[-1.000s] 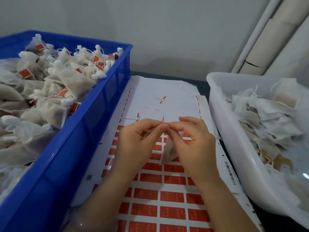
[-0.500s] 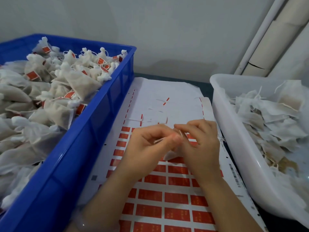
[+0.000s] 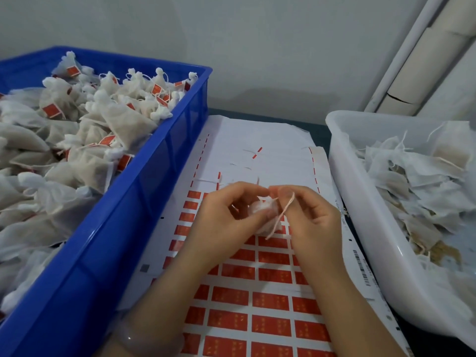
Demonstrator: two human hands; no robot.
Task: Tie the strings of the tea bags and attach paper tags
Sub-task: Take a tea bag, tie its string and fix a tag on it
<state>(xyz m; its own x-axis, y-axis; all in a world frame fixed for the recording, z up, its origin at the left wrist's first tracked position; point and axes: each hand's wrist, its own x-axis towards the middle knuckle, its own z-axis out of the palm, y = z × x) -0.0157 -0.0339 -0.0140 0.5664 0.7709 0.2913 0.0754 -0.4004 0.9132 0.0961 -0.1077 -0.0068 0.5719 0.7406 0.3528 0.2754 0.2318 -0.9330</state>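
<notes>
Head: blue crate [image 3: 128, 215] holds tagged bags [image 3: 110, 119]; white tub [image 3: 368, 215] untagged bags [image 3: 417, 181].

Table scene: a sheet of paper tags [image 3: 257, 279] lies down the middle of the table [image 3: 319, 130], from near edge toward far edge. A crate [image 3: 116, 240] along the sheet's left side holds tagged tea bags [image 3: 108, 124]; a tub [image 3: 360, 215] along its right side holds untagged tea bags [image 3: 412, 181]. Above the sheet's middle, the left hand [image 3: 224, 215] holds one tea bag [image 3: 260, 215] and the right hand [image 3: 314, 217], just beside it, pinches its string [image 3: 282, 216]. Pipes [image 3: 412, 73] rise behind the tub at the far right corner.
</notes>
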